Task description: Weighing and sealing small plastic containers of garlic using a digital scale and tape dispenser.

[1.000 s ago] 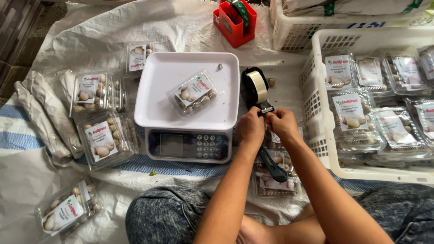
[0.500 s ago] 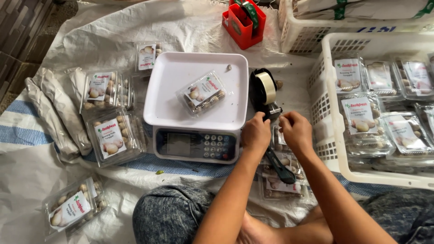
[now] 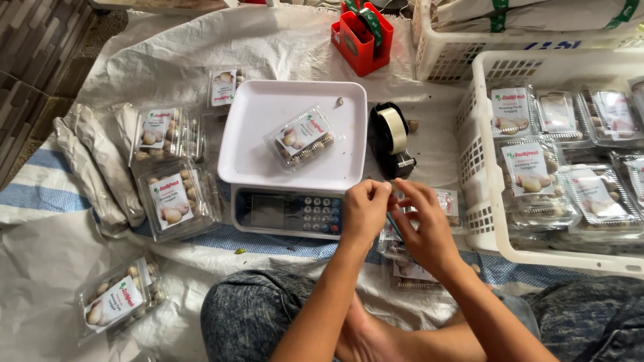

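My left hand (image 3: 365,209) and my right hand (image 3: 424,224) are close together in front of the white scale (image 3: 258,157). Both pinch a short strip of clear tape between them. Under the hands lies a clear clamshell pack (image 3: 410,269) with a white label, and a dark slim tool lies across it, mostly hidden. The black tape dispenser (image 3: 391,139) stands just beyond my hands, apart from them. Another labelled pack of small round pale produce (image 3: 302,137) rests on the scale tray.
A white crate (image 3: 484,171) at the right holds several labelled packs. More packs (image 3: 176,198) lie left of the scale, one (image 3: 117,302) near my knee. A red tape dispenser (image 3: 362,33) stands at the back. Folded sacks (image 3: 87,167) lie far left.
My hands have drawn back from the black tape dispenser toward my body, bringing the tape strip over the pack in front of me. The view shifted slightly.
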